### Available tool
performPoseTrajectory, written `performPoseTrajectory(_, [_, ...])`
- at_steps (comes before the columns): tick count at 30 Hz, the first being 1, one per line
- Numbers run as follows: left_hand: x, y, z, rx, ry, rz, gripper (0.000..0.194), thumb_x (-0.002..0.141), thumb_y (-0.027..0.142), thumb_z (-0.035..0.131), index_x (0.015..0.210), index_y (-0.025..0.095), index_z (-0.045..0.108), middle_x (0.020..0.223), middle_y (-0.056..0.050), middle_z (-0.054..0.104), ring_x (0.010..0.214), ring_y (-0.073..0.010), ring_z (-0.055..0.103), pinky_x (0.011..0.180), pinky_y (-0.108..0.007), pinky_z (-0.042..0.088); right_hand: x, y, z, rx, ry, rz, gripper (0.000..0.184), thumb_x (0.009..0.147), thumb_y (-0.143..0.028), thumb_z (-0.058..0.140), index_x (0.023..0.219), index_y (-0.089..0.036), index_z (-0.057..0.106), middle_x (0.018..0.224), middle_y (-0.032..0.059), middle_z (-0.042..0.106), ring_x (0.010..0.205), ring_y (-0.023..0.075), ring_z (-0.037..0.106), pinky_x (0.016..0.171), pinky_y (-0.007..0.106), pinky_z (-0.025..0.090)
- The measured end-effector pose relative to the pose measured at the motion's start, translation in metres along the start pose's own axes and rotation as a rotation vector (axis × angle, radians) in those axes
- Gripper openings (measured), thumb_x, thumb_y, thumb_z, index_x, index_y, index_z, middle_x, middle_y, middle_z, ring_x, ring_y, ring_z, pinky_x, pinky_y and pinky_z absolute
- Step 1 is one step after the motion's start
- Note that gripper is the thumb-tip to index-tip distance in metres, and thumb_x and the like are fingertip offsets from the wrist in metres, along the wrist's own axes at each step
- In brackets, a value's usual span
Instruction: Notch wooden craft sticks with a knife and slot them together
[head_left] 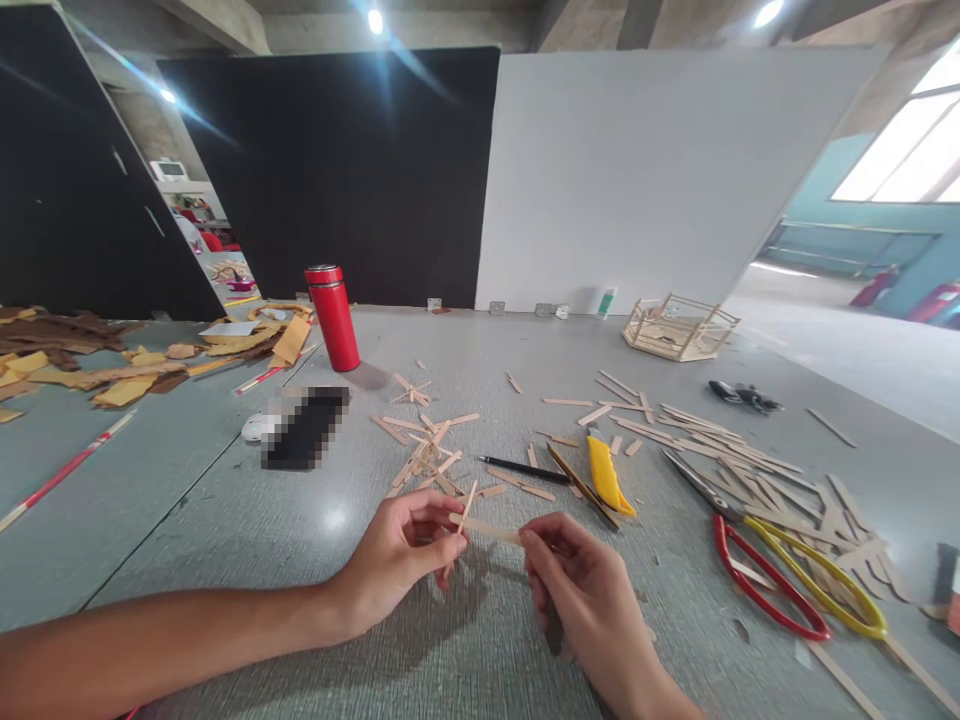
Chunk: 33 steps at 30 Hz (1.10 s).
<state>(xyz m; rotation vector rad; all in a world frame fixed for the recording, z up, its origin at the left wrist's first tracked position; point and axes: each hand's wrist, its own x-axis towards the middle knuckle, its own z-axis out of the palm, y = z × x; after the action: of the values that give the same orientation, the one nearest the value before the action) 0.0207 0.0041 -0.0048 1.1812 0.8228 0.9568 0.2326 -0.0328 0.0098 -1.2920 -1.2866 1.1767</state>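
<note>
My left hand [401,560] and my right hand [581,590] hover low over the grey table [187,500], near its front edge. Between them they pinch a thin wooden craft stick [487,530], held level, one end in each hand's fingertips. The left hand also holds a second short stick [466,505] that crosses the first at an angle. Just behind the hands lies a loose heap of several wooden sticks [427,455].
A black pen [521,468], a yellow utility knife [606,475] and red and yellow handled scissors [780,570] lie to the right among more sticks. A red flask [332,318], a stick-built frame [679,328], a blurred black item [304,430] and cardboard scraps [112,365] stand farther back.
</note>
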Motion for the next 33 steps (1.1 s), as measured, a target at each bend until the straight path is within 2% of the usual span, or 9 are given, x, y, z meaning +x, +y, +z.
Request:
performPoseTrajectory(4, [0.000,0.002,-0.004,0.115,-0.009,0.025,0.028,0.087,0.033,0.077,0.104,0.012,0.070,0.084,-0.004,0.067,0.067,-0.0104,0.057,0.060,-0.021,0.051,0.006,0.005,-0.013,-0.048,0.131,-0.078,0.037,0.096,-0.058,0.061,0.090,-0.021,0.056,0.058,-0.0092,0.038,0.046,0.0075,0.036,0.041,0.019,0.030])
performPoseTrajectory(7, [-0.002,0.005,-0.005,0.209,-0.036,0.036,0.023,0.091,0.034,0.073,0.097,0.012,0.073,0.076,-0.002,0.065,0.067,-0.0111,0.057,0.059,-0.021,0.049,0.009,0.010,-0.018,-0.029,0.160,-0.081,0.037,0.098,-0.059,0.058,0.091,-0.022,0.054,0.059,-0.0097,0.035,0.047,0.0080,0.032,0.041,0.020,0.027])
performPoseTrajectory(12, [-0.004,0.009,-0.005,0.348,-0.098,0.030,0.038,0.097,0.043,0.062,0.120,0.015,0.072,0.083,-0.005,0.068,0.056,-0.0109,0.057,0.045,-0.021,0.041,0.010,0.015,-0.018,-0.036,0.161,-0.079,0.036,0.097,-0.058,0.059,0.092,-0.022,0.055,0.060,-0.0087,0.039,0.049,0.0086,0.033,0.042,0.020,0.027])
performPoseTrajectory(16, [-0.002,0.012,-0.005,0.484,-0.119,0.102,0.028,0.098,0.036,0.061,0.115,0.019,0.076,0.091,-0.005,0.070,0.068,-0.0120,0.056,0.061,-0.024,0.045,0.012,0.015,-0.017,-0.007,0.193,-0.069,0.037,0.096,-0.060,0.059,0.095,-0.023,0.054,0.061,-0.0093,0.037,0.050,0.0089,0.032,0.041,0.019,0.029])
performPoseTrajectory(20, [-0.003,0.012,-0.006,0.555,-0.152,0.121,0.024,0.098,0.034,0.062,0.113,0.017,0.071,0.070,0.001,0.064,0.060,-0.0112,0.052,0.057,-0.023,0.042,0.013,0.011,-0.016,0.018,0.198,-0.052,0.039,0.095,-0.062,0.058,0.092,-0.024,0.052,0.065,-0.0072,0.045,0.049,0.0086,0.036,0.038,0.018,0.032])
performPoseTrajectory(22, [-0.006,0.011,-0.007,0.584,-0.170,0.139,0.020,0.099,0.033,0.060,0.106,0.016,0.070,0.065,0.002,0.061,0.055,-0.0107,0.050,0.054,-0.022,0.040,0.012,0.009,-0.016,0.016,0.195,-0.046,0.038,0.095,-0.061,0.058,0.092,-0.023,0.053,0.065,-0.0063,0.049,0.048,0.0085,0.038,0.037,0.018,0.032])
performPoseTrajectory(25, [-0.008,0.011,-0.008,0.648,-0.193,0.219,0.019,0.099,0.030,0.059,0.095,0.017,0.072,0.068,0.000,0.064,0.059,-0.0114,0.052,0.058,-0.024,0.041,0.011,0.006,-0.016,0.008,0.197,-0.041,0.036,0.095,-0.058,0.060,0.092,-0.023,0.054,0.065,-0.0055,0.051,0.049,0.0083,0.041,0.037,0.016,0.033])
performPoseTrajectory(29, [-0.004,0.008,-0.011,0.701,-0.162,0.318,0.019,0.100,0.026,0.056,0.098,0.019,0.074,0.084,-0.004,0.070,0.073,-0.0145,0.059,0.073,-0.028,0.045,0.011,0.006,-0.016,0.008,0.198,-0.042,0.034,0.095,-0.056,0.061,0.094,-0.022,0.057,0.066,-0.0047,0.056,0.048,0.0079,0.044,0.036,0.016,0.035])
performPoseTrajectory(33, [0.004,0.003,-0.014,0.703,-0.067,0.295,0.021,0.102,0.026,0.053,0.098,0.017,0.072,0.078,-0.003,0.068,0.067,-0.0135,0.058,0.066,-0.026,0.044,0.009,0.006,-0.013,0.007,0.172,-0.056,0.036,0.093,-0.053,0.064,0.103,-0.019,0.067,0.068,-0.0010,0.064,0.043,0.0091,0.050,0.033,0.018,0.040])
